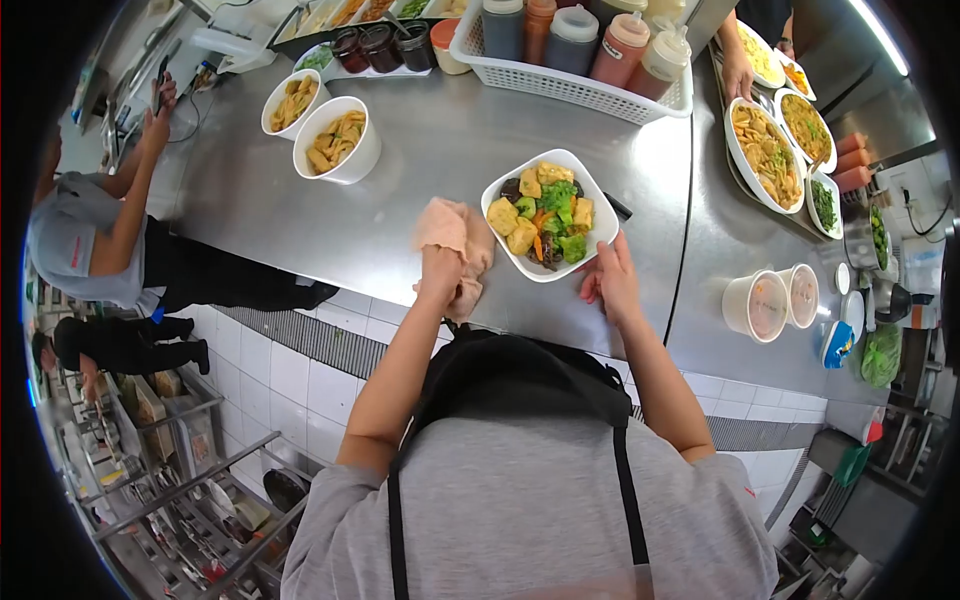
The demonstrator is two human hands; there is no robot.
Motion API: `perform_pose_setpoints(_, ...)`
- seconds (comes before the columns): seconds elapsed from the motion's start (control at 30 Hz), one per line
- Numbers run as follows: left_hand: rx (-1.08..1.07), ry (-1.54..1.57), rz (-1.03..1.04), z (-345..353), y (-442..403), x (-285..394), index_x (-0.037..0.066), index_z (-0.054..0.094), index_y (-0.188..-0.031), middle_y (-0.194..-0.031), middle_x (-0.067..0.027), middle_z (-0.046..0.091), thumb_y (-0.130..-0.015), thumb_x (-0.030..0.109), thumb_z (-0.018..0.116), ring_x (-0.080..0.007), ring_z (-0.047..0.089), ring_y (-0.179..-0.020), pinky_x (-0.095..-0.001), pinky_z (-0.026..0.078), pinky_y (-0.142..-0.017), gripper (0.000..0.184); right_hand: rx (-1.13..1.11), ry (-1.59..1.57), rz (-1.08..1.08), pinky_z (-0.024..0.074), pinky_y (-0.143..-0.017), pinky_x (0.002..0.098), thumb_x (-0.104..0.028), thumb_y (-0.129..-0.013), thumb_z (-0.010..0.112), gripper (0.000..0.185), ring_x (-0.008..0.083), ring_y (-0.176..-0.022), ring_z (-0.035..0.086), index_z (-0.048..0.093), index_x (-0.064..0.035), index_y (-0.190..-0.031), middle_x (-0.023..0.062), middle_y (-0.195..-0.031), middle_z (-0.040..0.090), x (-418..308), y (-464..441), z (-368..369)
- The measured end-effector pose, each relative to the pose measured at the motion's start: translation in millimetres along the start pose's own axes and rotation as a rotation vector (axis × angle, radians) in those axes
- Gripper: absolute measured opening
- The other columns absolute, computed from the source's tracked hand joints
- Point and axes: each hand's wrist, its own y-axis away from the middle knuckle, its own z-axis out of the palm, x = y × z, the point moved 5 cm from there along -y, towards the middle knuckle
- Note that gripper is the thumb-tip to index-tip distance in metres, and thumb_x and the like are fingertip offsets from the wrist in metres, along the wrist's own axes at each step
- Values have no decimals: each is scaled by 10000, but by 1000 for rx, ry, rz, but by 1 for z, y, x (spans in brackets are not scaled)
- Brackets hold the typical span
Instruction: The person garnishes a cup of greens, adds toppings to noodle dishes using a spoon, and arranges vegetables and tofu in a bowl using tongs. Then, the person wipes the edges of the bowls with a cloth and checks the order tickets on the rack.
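My left hand (440,272) is closed around a crumpled pinkish cloth (446,222) at the counter's front edge, just left of a white square bowl (550,272). Broccoli, golden fried tofu chunks, carrot strips and dark mushroom-like pieces (553,205) fill that bowl. At its lower right corner, my right hand (614,277) touches the side with fingers extended and somewhat apart. A black stick-like object (617,206) pokes out from behind the bowl's right side.
Two white tubs of food (362,165) stand at the back left. Behind sits a white basket (600,98) of sauce bottles. On the right are filled oval dishes (738,150), a co-worker's hand (737,75) and lidded tubs (752,306). Another person (85,235) stands at left.
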Motion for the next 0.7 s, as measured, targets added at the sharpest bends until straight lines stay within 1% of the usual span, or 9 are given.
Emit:
perform_pose_setpoints(0.07,-82,-294,101,8,-4,-22,-21,491,-1158,-1145,-159,514,-889,138,360,-213,484,-1049,-303,396,-877,339,17,-42,20,364,-317,233,-166,-909,344,360,134,-380,477,287,-106,-1259,89,-666,527,-2,-8,1)
perform_pose_setpoints(0.13,-82,-578,233,23,5,-5,-18,497,-1151,-1095,-134,545,-888,153,377,-206,525,-964,-284,431,-810,336,42,16,3,354,-313,235,-115,-877,338,373,130,-370,459,315,-104,-1248,72,-650,498,0,-14,2)
perform_pose_setpoints(0.17,-20,65,-259,24,7,-7,-17,507,-1134,-1016,-116,575,-891,175,388,-178,551,-864,-268,454,-726,332,41,18,-5,354,-313,235,-115,-877,338,373,130,-370,459,315,-104,-1248,72,-650,498,-1,-18,1)
perform_pose_setpoints(0.3,-168,-160,-6,22,-14,-3,-10,528,-1116,-964,-101,587,-887,206,440,-145,553,-792,-247,458,-663,328,-50,60,29,336,-302,234,-61,-823,331,447,117,-349,419,307,-88,-1268,64,-679,501,-7,-21,-7)
perform_pose_setpoints(0.4,-312,162,-264,13,-24,27,-16,542,-1088,-975,-112,596,-882,217,472,-177,564,-815,-284,463,-697,319,-144,55,46,328,-309,244,-48,-801,329,424,109,-348,392,331,-52,-1224,72,-699,503,-23,-17,-9)
perform_pose_setpoints(0.47,-464,-227,443,14,-27,62,-25,557,-1028,-965,-118,607,-875,228,491,-223,574,-837,-326,458,-736,303,-186,105,56,326,-319,256,-45,-791,329,390,106,-352,378,358,-22,-1179,82,-708,502,-30,-9,-8)
perform_pose_setpoints(0.53,-501,-223,331,14,-33,77,-5,532,-1027,-988,-136,605,-871,240,492,-247,568,-904,-341,437,-799,293,-323,151,104,316,-314,242,-48,-779,335,418,96,-353,376,358,-27,-1196,63,-695,499,-35,-4,-2)
perform_pose_setpoints(0.6,-562,-397,19,19,-44,75,8,547,-1069,-1007,-181,581,-870,199,453,-292,554,-952,-327,427,-821,292,-352,147,111,313,-308,236,-49,-776,336,427,92,-349,374,362,-34,-1202,58,-690,501,-36,-3,-1)
perform_pose_setpoints(0.7,-642,-243,213,24,-50,82,3,547,-1085,-1042,-116,588,-860,244,500,-202,551,-969,-302,439,-824,333,-421,129,128,308,-293,224,-52,-773,338,431,87,-336,373,380,-40,-1202,50,-680,507,-49,4,7)
